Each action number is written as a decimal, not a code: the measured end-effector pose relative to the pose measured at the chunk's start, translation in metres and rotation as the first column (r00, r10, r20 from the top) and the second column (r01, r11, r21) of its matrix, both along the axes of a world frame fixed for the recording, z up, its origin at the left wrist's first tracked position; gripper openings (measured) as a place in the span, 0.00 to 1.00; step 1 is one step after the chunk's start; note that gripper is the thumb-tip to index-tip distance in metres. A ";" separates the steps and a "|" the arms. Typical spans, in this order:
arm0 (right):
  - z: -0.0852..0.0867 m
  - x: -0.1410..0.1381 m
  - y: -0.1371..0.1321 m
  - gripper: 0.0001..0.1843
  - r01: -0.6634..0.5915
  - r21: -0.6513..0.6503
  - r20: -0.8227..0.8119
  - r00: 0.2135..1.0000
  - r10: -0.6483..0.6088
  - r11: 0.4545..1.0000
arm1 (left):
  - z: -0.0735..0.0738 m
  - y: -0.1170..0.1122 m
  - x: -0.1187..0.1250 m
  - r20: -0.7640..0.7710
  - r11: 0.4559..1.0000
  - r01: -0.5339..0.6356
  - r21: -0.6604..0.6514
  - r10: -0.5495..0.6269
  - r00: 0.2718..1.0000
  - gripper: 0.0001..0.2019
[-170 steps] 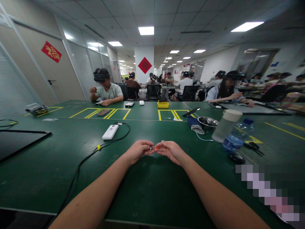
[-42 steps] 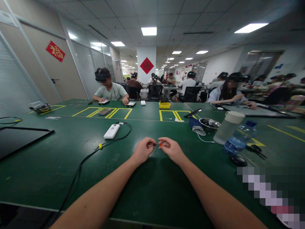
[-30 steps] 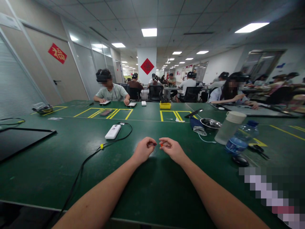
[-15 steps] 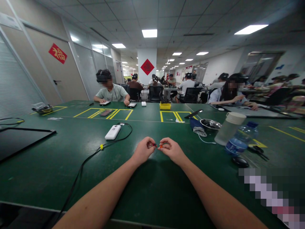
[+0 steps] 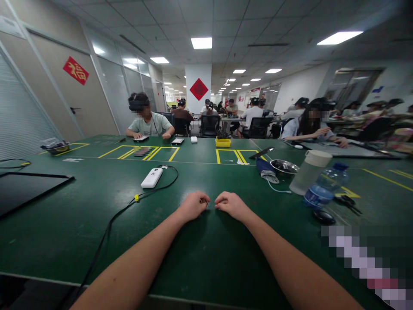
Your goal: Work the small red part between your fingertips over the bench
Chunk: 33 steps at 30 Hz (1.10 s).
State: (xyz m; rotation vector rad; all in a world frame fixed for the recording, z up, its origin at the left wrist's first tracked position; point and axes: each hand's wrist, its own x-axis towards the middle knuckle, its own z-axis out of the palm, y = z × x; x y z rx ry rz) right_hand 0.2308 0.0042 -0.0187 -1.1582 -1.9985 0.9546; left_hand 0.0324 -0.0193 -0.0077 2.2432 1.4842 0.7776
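Left-hand fingers [image 5: 203,196] pinch a tiny dark piece [image 5: 203,201], probably light, stiff, best held edgewise; right-hand fingers [image 5: 222,197] curl, grip hidden.

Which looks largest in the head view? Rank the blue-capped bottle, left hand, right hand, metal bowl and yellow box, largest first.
1. Blue-capped bottle
2. Left hand and right hand: too alike to rank
3. Metal bowl
4. Yellow box, farthest from the camera
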 end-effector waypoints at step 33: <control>0.007 -0.004 -0.004 0.17 -0.061 0.249 -0.075 0.994 0.082 0.966 | 0.001 0.003 -0.003 0.125 0.986 0.061 0.154 -0.081 0.989 0.10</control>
